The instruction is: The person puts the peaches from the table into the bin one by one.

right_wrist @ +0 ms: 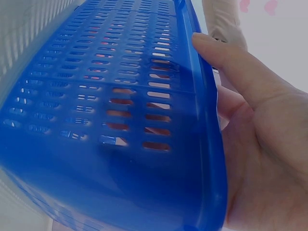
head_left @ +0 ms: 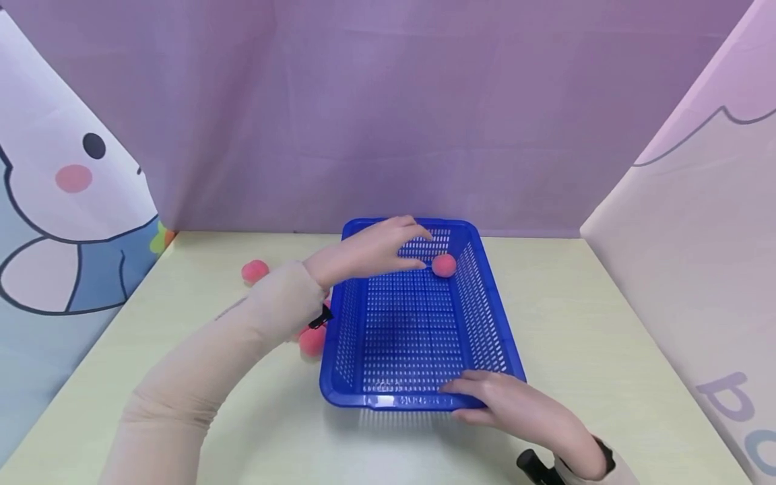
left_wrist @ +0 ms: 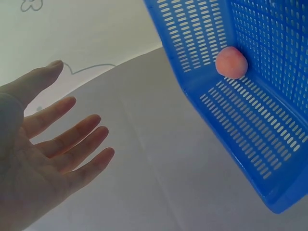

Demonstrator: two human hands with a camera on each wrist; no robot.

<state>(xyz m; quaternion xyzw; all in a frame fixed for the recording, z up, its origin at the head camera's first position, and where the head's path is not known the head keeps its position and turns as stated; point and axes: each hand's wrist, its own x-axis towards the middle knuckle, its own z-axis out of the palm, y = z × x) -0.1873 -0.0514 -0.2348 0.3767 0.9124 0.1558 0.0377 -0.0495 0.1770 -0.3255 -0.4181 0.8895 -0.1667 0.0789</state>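
A blue perforated plastic basket (head_left: 412, 323) stands on the table. Inside, near its far right corner, lies a round pinkish-red peach-like ball (head_left: 444, 265). My left hand (head_left: 378, 248) hovers over the far part of the basket with fingers spread apart and nothing in them; the left wrist view shows the bare palm (left_wrist: 38, 178) with the ball (left_wrist: 231, 62) away from it. At the near right corner my right hand (head_left: 509, 407) grips the rim, fingers inside and thumb outside. The right wrist view shows that thumb (right_wrist: 216, 50) along the rim.
Another pinkish-red ball (head_left: 254, 271) lies on the table left of the basket. More of them (head_left: 312, 341) sit against the basket's left side, partly hidden by the left sleeve. A purple cloth (head_left: 388, 121) hangs behind the table (head_left: 564, 310), and printed cloths flank it.
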